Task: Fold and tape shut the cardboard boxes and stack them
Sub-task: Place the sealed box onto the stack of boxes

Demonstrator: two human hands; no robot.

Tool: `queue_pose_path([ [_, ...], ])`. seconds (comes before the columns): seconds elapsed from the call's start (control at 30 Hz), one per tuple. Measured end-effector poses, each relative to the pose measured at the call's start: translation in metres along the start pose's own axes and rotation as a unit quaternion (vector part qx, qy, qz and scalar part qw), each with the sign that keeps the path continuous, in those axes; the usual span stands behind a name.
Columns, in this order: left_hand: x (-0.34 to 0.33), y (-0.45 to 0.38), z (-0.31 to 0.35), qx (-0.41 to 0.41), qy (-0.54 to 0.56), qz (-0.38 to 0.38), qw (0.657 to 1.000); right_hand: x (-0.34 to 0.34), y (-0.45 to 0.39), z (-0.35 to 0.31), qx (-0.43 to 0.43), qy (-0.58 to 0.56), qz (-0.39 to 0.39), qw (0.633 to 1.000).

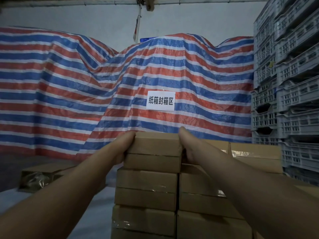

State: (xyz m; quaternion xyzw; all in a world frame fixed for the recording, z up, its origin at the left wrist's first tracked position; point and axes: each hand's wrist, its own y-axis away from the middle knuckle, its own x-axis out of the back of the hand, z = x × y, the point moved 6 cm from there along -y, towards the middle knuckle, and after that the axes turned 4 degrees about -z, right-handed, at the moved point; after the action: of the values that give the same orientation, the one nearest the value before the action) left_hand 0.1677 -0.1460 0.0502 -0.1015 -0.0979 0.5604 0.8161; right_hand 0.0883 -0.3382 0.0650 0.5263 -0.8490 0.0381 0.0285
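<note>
— Cardboard is noted first: a top box (155, 144) is seated on a stack (146, 188) of like boxes, at centre frame. How is it held?

— The top box is clasped from both sides. The left hand (123, 149) is laid against its left end, fingers wrapped round the far side out of view, thumb along the upper edge. The right hand (187, 149) is pressed to its right end, thumb raised above the top edge, fingers curled down the side. Both hands are recorded as grasping the box.

— Is the box resting on the stack or lifted?

— Contact with the box below appears made; a thin dark seam is seen between them, so a slight lift cannot be ruled out.

— Condition of the stack?

— Clear tape is seen glinting on several lower boxes. A second column (196, 195) is stood just beside it on the right, touching, and is lower than the first. Larger taped cartons (255, 152) are placed behind the right forearm.

— Surroundings?

— An open carton (39, 178) with plastic film inside is lying on the floor at left. A red, white and blue striped tarp (86, 83) is draped across the background, with a white printed sign (160, 100) fixed to it. Grey plastic crates (284, 83) are stacked high at right. Lighting is dim.
</note>
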Motion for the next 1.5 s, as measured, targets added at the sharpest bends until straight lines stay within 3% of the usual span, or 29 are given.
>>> queue_pose_path([
  [0.17,-0.001,-0.004,-0.011,0.028,0.026,0.019,0.999,-0.001,-0.011,0.011,0.017,-0.094,-0.015,0.995],
  [0.37,0.007,0.002,-0.017,0.003,0.110,0.025,0.994,-0.001,-0.012,0.025,0.009,-0.098,-0.029,0.995],
  [0.5,0.026,0.010,-0.027,-0.033,0.057,0.091,0.994,0.007,-0.001,0.024,0.013,-0.036,0.036,0.999],
  [0.57,0.043,0.021,-0.036,-0.059,-0.035,0.157,0.985,0.016,0.013,0.017,0.088,0.055,0.124,0.987],
  [0.63,0.058,0.039,-0.041,-0.104,-0.104,0.196,0.970,0.021,0.037,0.004,0.260,0.166,0.201,0.930],
  [0.7,0.067,0.058,-0.040,-0.137,-0.133,0.203,0.960,0.011,0.069,0.001,0.413,0.226,0.202,0.859],
  [0.77,0.073,0.076,-0.035,-0.152,-0.160,0.198,0.955,-0.007,0.093,0.011,0.477,0.276,0.150,0.821],
  [0.87,0.079,0.104,-0.034,-0.168,-0.202,0.181,0.948,-0.044,0.119,0.037,0.469,0.294,0.043,0.832],
  [1.07,0.094,0.132,-0.085,-0.146,-0.334,0.169,0.916,-0.111,0.137,0.120,0.366,0.320,-0.057,0.872],
  [1.17,0.108,0.132,-0.113,-0.137,-0.346,0.159,0.915,-0.137,0.138,0.151,0.324,0.318,-0.092,0.886],
  [1.27,0.131,0.121,-0.135,-0.099,-0.367,0.147,0.913,-0.162,0.134,0.165,0.316,0.343,-0.115,0.877],
  [1.5,0.197,0.072,-0.153,-0.066,-0.390,0.193,0.898,-0.230,0.089,0.146,0.275,0.317,-0.136,0.898],
])
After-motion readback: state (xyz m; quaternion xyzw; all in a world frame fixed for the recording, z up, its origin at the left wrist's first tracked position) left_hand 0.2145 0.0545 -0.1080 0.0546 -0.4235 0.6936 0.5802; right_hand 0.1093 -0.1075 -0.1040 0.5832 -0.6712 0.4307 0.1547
